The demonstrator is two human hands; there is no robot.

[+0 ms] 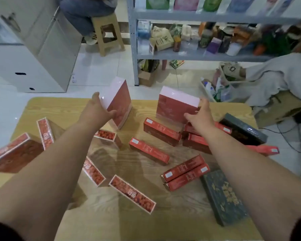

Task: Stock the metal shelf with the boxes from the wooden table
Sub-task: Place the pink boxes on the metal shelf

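**Inspector:** Report on the hands first.

**Operator:** My left hand (97, 111) is clamped on the left pink box (117, 101), thumb on the near face and fingers wrapped over the far edge. The box looks tilted, one corner down near the surface (73, 108); I cannot tell whether it touches. My right hand (201, 117) grips the right pink box (176, 105) at its right end, thumb low on the front face. That box appears to sit on the small red boxes (162, 131) beneath it.

**Inspector:** Position of the goods against the destination?

**Operator:** Both pink boxes are at the far edge of the surface, straight ahead of me, one per hand. The metal shelf (198, 57) stands beyond, across a strip of floor, ahead and to the right. My right hand is the nearer to it. The right box's long axis runs roughly parallel to the shelf front; the left box is turned end-on.

**Inspector:** Outstanding stock?

**Operator:** Many red boxes and two dark green boxes (224, 197) remain. I judge the task to be at an early stage.
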